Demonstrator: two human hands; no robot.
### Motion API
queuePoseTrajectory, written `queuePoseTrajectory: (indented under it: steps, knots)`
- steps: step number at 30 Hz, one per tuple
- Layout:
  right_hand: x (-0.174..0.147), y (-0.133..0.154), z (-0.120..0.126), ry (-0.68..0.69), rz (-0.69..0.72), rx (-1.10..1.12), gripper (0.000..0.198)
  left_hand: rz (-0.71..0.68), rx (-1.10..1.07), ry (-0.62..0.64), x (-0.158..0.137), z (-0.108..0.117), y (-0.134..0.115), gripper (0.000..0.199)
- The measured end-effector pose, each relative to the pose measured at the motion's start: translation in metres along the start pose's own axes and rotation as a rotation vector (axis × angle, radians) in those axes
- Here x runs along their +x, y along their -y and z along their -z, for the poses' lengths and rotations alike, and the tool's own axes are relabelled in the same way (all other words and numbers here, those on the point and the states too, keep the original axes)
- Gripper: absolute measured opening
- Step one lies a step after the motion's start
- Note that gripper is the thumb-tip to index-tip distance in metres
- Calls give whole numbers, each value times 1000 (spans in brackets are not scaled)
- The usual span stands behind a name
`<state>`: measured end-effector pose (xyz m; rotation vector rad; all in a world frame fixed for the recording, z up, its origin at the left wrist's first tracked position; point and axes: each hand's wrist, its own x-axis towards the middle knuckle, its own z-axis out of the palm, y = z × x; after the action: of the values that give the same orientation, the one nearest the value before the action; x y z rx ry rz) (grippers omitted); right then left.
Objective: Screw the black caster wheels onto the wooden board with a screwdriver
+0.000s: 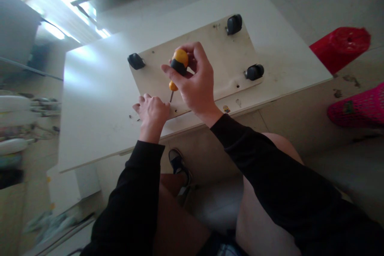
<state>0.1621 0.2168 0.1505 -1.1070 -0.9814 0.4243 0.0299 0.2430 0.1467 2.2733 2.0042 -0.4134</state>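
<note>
My right hand (198,76) is closed around the yellow and black handle of a screwdriver (180,62). Its thin shaft points down to the near left part of a pale board (207,56), with the tip close to my left thumb. My left hand (154,110) rests on the board's near left corner, fingers spread; whatever lies beneath the palm is hidden. Black caster wheels stand on the other corners: one at the far left (136,61), one at the far right (234,24) and one at the near right (255,72). Small holes show along the board's edges.
The board lies on a white table (96,100). Small dark bits (134,118) lie left of my left hand, and stickers (226,109) mark the near edge. A red roll (342,48) and a pink mesh bag (358,108) are at the right. White bottles (15,104) appear blurred at the left.
</note>
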Motion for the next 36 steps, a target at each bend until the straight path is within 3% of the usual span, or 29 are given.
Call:
queuePoseTrajectory:
  steps: [9, 13, 20, 26, 36]
  knots:
    - [0, 0, -1, -11, 44, -41, 26, -50, -6, 4, -5, 4, 1, 41]
    - [-1, -3, -1, -38, 114, 47, 34, -51, 4, 5, -3, 1, 2, 42]
    - [0, 2, 0, -21, -1, -11, 33, -43, -34, -23, -3, -2, 3, 37]
    - [0, 1, -1, -24, 22, -2, 31, -87, -79, -7, -5, 2, 3, 37]
    - [0, 0, -1, -23, 17, 9, 32, -21, -17, -14, -3, 0, 1, 39]
